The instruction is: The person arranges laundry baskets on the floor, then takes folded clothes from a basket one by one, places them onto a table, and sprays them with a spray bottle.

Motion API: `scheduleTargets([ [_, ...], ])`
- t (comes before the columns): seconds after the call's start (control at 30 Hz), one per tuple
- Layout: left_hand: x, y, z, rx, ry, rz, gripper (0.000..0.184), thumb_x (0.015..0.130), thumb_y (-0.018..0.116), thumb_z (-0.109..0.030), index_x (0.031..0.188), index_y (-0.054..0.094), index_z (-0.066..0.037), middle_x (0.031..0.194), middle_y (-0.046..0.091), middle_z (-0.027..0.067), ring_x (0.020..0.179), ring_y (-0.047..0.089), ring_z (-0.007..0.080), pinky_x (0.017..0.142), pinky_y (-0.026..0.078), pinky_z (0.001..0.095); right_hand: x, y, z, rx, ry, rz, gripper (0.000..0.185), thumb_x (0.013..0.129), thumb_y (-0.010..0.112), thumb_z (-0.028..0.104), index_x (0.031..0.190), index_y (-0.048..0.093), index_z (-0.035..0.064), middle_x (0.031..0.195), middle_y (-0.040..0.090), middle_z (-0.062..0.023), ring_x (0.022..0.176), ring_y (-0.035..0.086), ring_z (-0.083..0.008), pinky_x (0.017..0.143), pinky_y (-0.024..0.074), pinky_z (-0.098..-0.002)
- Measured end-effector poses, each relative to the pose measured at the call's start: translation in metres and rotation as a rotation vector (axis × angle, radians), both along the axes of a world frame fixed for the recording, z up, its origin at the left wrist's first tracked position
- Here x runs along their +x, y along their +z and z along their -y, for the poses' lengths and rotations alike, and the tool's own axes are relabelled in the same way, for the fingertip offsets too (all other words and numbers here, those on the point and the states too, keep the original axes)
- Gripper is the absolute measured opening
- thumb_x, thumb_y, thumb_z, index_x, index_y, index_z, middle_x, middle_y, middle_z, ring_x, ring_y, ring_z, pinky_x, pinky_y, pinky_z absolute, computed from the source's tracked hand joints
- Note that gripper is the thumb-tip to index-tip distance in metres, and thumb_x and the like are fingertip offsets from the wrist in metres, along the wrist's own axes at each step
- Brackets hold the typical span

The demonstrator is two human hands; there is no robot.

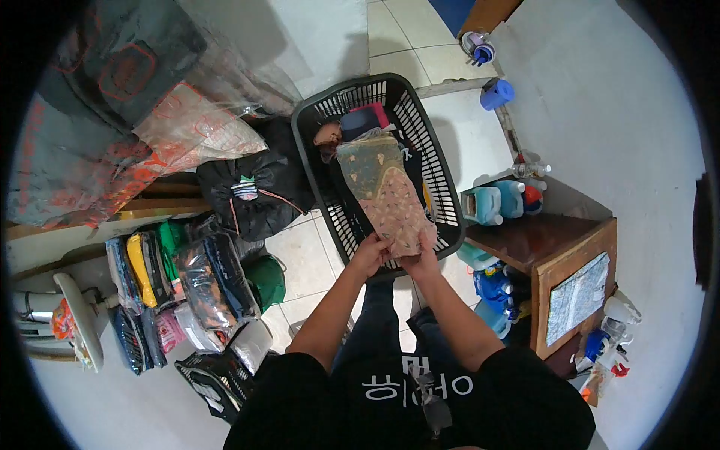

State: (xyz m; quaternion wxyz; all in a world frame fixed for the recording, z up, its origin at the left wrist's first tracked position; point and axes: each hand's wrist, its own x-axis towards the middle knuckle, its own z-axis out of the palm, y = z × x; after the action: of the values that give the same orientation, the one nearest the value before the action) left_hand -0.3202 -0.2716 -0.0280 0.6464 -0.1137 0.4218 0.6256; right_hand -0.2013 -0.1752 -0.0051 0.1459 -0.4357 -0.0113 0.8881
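Note:
Over a black plastic laundry basket [450, 196], both hands hold the near end of a folded cloth [401, 206] with a pink patterned part and a greenish-grey part. My left hand [370, 253] grips its near left corner, fingers closed. At the near right corner my right hand [421, 256] is closed on the same cloth. The cloth's far end lies over other clothes in the basket, among them a dark blue and pink piece [364, 122] and black fabric [410, 156] with white marks.
A black bag [262, 184] touches the basket's left side. Bagged clothes [214, 281] and a green bucket [266, 283] are at the left. A wooden cabinet [574, 289] and detergent bottles [487, 205] stand at the right. A blue cup [496, 94] is beyond.

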Motion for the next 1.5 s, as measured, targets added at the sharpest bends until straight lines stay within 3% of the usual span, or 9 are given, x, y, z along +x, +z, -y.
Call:
scheduleTargets([
  [0.1,-0.017,-0.013,0.0,-0.027,-0.166,-0.009,0.045,0.084,0.061,-0.03,0.121,0.047,-0.009,0.115,0.056,0.0046,0.098,0.058,0.0191,0.083,0.048,0.036,-0.024,0.011,-0.015,0.351,0.056,0.091,0.052,0.084,0.057,0.014,0.13,0.035,0.0057,0.121,0.05,-0.0123,0.11,0.052,-0.0263,0.091,0.0442,-0.039],
  [0.3,-0.078,0.007,-0.044,0.262,0.36,0.265,0.055,0.084,0.056,-0.045,0.124,0.047,-0.01,0.124,0.052,0.0076,0.106,0.055,0.0271,0.091,0.043,0.0419,-0.053,0.104,-0.024,0.706,0.249,0.177,0.05,0.076,0.06,0.001,0.123,0.042,0.0023,0.115,0.054,-0.009,0.103,0.055,-0.0213,0.086,0.0464,-0.0342],
  [0.43,-0.124,-0.03,-0.053,0.127,0.465,0.078,0.044,0.082,0.062,-0.034,0.113,0.054,-0.004,0.112,0.059,0.0107,0.102,0.056,0.0274,0.093,0.042,0.0423,-0.02,0.149,-0.027,0.885,0.379,0.182,0.04,0.077,0.06,0.003,0.116,0.051,0.0007,0.107,0.059,-0.0075,0.093,0.058,-0.0191,0.081,0.0467,-0.0315],
  [0.5,-0.126,-0.007,-0.05,-0.207,0.247,0.017,0.03,0.085,0.057,-0.02,0.109,0.057,-0.002,0.104,0.062,0.0097,0.099,0.058,0.0259,0.089,0.045,0.0389,0.012,0.179,-0.031,0.866,0.442,0.187,0.037,0.077,0.06,0.005,0.113,0.055,0.0012,0.102,0.061,-0.0068,0.092,0.059,-0.0165,0.08,0.047,-0.0299],
  [0.57,-0.107,0.03,-0.039,-0.02,0.131,0.019,0.028,0.079,0.059,-0.01,0.106,0.058,-0.002,0.101,0.063,0.0098,0.094,0.06,0.0243,0.085,0.048,0.0373,0.056,0.218,-0.041,0.815,0.523,0.209,0.038,0.076,0.061,0.006,0.114,0.054,0.0019,0.103,0.06,-0.0067,0.092,0.058,-0.0154,0.079,0.047,-0.0294],
  [0.97,0.298,0.278,-0.09,0.253,-0.812,-0.334,0.064,0.068,0.06,0.006,0.128,0.04,0.001,0.111,0.056,0.0109,0.099,0.056,0.0225,0.086,0.045,0.0346,0.551,0.32,-0.007,0.78,0.046,0.337,0.04,0.072,0.058,0.001,0.112,0.055,-0.0004,0.098,0.06,-0.0043,0.09,0.056,-0.0125,0.079,0.0458,-0.0279],
  [1.13,0.504,0.293,-0.15,0.362,-1.245,-0.321,0.065,0.07,0.059,0.006,0.131,0.038,-0.002,0.113,0.053,0.01,0.1,0.054,0.0202,0.081,0.046,0.032,0.739,0.325,0.1,0.585,-0.376,0.626,0.036,0.071,0.059,0.0,0.107,0.057,-0.0002,0.079,0.057,-0.0018,0.072,0.054,-0.0095,0.062,0.044,-0.0246],
  [1.33,0.732,0.327,-0.195,0.634,-1.512,-0.516,0.06,0.074,0.057,0.006,0.131,0.039,-0.006,0.115,0.053,0.0086,0.102,0.055,0.0182,0.086,0.046,0.0299,0.891,0.337,0.174,0.561,-0.891,0.965,0.049,0.073,0.056,0.003,0.121,0.05,-0.0016,0.095,0.06,-0.0044,0.083,0.057,-0.0131,0.076,0.0468,-0.0257],
  [1.5,0.818,0.316,-0.18,0.786,-1.28,-0.284,0.063,0.077,0.056,0.005,0.134,0.033,-0.01,0.115,0.051,0.0059,0.098,0.053,0.0157,0.078,0.045,0.0258,0.987,0.342,0.172,0.678,-1.069,0.964,0.043,0.077,0.058,0.005,0.118,0.048,-0.004,0.1,0.061,-0.01,0.08,0.062,-0.0162,0.071,0.0512,-0.0281],
])
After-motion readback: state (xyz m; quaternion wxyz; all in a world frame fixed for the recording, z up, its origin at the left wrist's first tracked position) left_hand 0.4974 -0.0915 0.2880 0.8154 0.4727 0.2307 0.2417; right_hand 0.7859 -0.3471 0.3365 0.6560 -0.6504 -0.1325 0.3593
